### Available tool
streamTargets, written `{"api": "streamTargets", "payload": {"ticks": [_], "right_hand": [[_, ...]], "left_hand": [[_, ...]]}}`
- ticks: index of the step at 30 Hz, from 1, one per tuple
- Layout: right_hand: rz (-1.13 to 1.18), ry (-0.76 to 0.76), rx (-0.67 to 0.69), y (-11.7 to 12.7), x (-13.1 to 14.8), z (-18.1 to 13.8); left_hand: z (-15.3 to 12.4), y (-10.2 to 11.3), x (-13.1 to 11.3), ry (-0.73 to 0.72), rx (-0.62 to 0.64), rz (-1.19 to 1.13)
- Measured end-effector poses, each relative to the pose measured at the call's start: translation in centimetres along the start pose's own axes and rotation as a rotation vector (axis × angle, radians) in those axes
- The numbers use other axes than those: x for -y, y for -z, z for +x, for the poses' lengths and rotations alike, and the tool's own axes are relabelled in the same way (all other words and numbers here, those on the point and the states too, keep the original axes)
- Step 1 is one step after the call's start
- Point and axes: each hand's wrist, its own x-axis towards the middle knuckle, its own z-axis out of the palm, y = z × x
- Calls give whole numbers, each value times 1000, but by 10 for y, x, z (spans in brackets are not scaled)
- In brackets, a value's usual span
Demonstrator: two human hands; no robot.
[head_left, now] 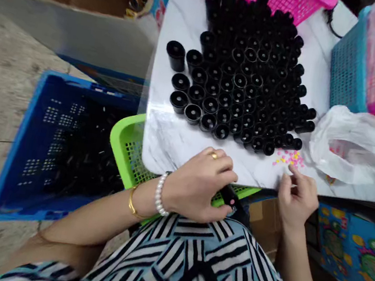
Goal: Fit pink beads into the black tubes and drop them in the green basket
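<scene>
My left hand (198, 185), with a ring and bracelets on that arm, is closed round a short black tube (227, 195) just off the table's front edge. A small pink piece (232, 202) shows at the tube's near end. At the table edge, my right hand (298, 196) has its fingers curled, with thumb and index tips close together beside the scattered small pink and yellow beads (291, 158). Whether a bead is between those tips is too small to tell. Beyond both hands, many black cup-like tubes (226, 99) stand packed together on the white table (162, 141).
A green basket (118, 148) sits under the table's front left edge. Left of it is a blue crate (18, 151) of black pieces. A cardboard box (101, 32), pink basket (316, 2), teal basket (345, 65) and white plastic bag (368, 141) surround the table.
</scene>
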Motion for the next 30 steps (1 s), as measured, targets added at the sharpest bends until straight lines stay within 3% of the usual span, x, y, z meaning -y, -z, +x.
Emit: {"api": "streamTargets", "payload": {"ticks": [3, 6, 10, 15, 24, 30], "right_hand": [[-22, 69, 3, -12, 0, -5], [-64, 135, -10, -18, 0, -11], [-63, 189, 0, -17, -1, -16], [40, 124, 10, -14, 3, -12], [-9, 208, 70, -24, 21, 2], [8, 371, 156, -17, 24, 3]], "left_hand": [[-2, -5, 10, -22, -411, 207], [-1, -9, 17, 42, -579, 482], [-1, -13, 21, 179, -549, 664], [-1, -15, 24, 255, -518, 702], [1, -17, 25, 276, -490, 647], [2, -14, 22, 255, -470, 592]]}}
